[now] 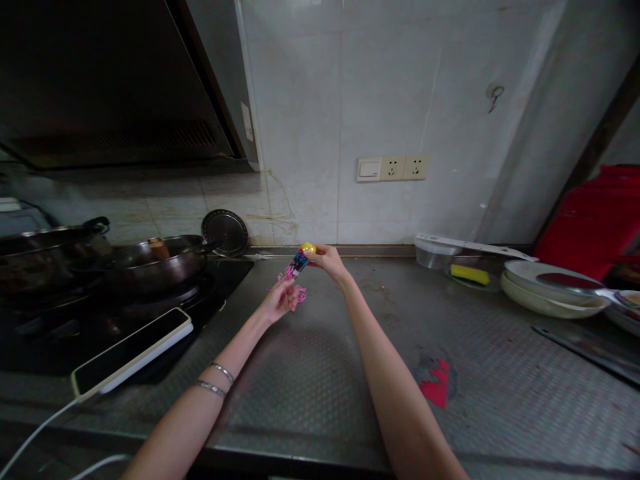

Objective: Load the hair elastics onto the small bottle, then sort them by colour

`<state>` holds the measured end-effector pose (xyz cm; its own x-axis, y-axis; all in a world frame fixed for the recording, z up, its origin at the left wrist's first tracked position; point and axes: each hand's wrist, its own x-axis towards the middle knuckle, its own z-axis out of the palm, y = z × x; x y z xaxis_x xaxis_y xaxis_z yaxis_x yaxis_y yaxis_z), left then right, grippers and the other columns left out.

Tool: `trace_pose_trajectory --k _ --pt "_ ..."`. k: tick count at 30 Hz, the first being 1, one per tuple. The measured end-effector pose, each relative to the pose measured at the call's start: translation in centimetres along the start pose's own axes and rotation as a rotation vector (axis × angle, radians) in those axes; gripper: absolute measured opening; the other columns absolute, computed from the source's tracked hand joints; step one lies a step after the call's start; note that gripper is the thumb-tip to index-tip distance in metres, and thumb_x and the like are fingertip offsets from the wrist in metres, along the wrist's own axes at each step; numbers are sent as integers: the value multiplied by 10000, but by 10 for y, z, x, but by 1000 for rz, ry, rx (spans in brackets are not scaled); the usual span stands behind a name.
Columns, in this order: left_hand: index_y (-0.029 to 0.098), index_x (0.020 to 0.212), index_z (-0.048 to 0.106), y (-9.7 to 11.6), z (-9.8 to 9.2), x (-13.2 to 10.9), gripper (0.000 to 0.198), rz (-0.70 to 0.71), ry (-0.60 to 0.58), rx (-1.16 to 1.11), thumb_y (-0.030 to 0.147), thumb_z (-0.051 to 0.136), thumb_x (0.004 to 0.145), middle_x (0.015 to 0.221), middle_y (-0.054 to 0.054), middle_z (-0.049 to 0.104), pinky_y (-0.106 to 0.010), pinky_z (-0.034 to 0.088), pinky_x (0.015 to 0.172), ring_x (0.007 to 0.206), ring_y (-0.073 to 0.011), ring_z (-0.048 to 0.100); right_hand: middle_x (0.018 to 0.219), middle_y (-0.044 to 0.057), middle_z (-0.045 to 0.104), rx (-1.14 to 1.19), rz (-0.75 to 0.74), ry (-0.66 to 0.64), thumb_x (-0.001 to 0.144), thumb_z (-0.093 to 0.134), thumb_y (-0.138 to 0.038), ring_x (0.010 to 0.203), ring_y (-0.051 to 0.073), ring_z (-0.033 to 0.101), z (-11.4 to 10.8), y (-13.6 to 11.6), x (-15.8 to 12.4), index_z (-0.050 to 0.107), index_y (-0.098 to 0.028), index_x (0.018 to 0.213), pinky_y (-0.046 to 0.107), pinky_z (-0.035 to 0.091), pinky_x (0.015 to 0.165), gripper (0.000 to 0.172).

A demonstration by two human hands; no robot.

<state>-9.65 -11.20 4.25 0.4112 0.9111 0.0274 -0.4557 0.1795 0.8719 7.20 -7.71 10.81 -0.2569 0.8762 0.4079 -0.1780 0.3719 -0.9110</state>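
Note:
Over the counter, toward the wall, both hands hold a small colourful toy-like object [298, 261]. It has a shiny yellow rounded top, a blue and black middle with a little red and white, and pink spiky parts lower down. My right hand [325, 260] pinches it by the yellow end from the right. My left hand [281, 301] is closed around the pink end, with pink bits [301, 294] sticking out beside the fingers. The object is tilted, yellow end up and to the right. Its exact kind is too small to make out.
At left, a phone [131, 352] with a white cable lies by the black stove [235, 273], which holds a pan [150, 270] and a pot. To the right are a plastic container [434, 253], a yellow sponge [470, 274], stacked bowls [550, 293] and a cleaver-like blade [590, 353].

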Motion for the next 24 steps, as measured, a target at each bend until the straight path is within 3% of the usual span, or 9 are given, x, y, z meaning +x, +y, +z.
trace_pose_trajectory --k 7,15,20,24 --pt "129 803 535 -4 1 3 198 184 208 188 269 643 714 457 26 546 -164 383 317 320 -93 502 820 51 647 -41 39 86 608 665 -397 734 146 587 -4 11 2 656 -127 890 277 510 667 390" --pt "108 705 613 -5 -2 6 227 337 426 396 313 692 644 452 -9 573 -198 433 353 342 -117 529 797 49 638 -45 29 130 587 671 -416 685 131 582 1 19 8 648 -122 849 263 506 632 395" --pt "112 742 611 -5 -2 6 219 351 411 418 302 684 659 476 -8 576 -195 438 345 366 -127 549 790 43 641 -58 12 132 593 669 -412 677 123 580 0 19 8 649 -125 849 251 504 623 386" --pt "104 793 584 1 -5 4 151 142 206 269 209 646 704 562 -49 619 -206 449 350 443 -161 598 788 42 646 -85 -16 127 595 677 -394 673 115 581 -4 11 7 655 -125 855 238 497 626 375"
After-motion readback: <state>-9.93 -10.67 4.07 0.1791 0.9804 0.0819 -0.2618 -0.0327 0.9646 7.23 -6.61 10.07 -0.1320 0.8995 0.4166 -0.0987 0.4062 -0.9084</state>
